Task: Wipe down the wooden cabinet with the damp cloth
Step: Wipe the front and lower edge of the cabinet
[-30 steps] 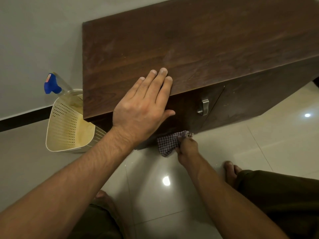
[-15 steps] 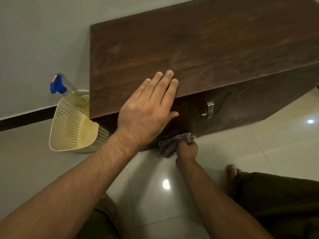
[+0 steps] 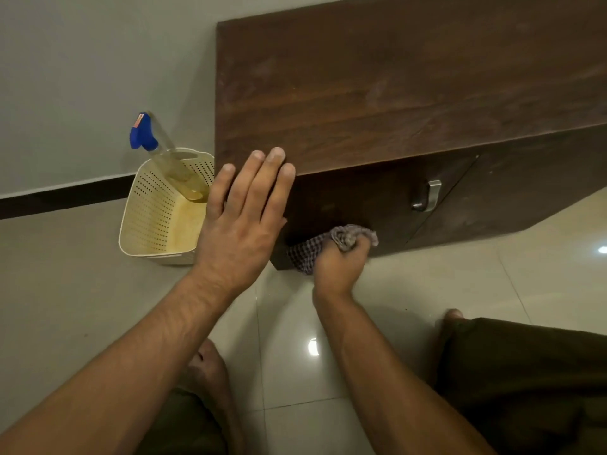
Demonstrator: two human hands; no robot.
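Note:
The dark wooden cabinet [image 3: 394, 83] fills the upper right, seen from above, with a metal handle [image 3: 430, 196] on its front door. My left hand [image 3: 244, 218] lies flat with straight fingers over the top's front left corner. Low down at the front, my right hand [image 3: 338, 264] grips a bunched checked cloth [image 3: 345, 239] and holds it against the bottom of the cabinet door, near the floor. Part of the cloth hangs out to the left of my fist.
A cream perforated basket [image 3: 147, 224] stands on the floor left of the cabinet, against the grey wall, with a blue-topped spray bottle [image 3: 154, 142] leaning in it. Glossy tiled floor lies in front. My bare feet [image 3: 455, 315] and knees are at the bottom.
The view has shifted so the cabinet sits further right. My right hand with the cloth has slid along the bottom of the door. My left hand has stayed on the top's front edge.

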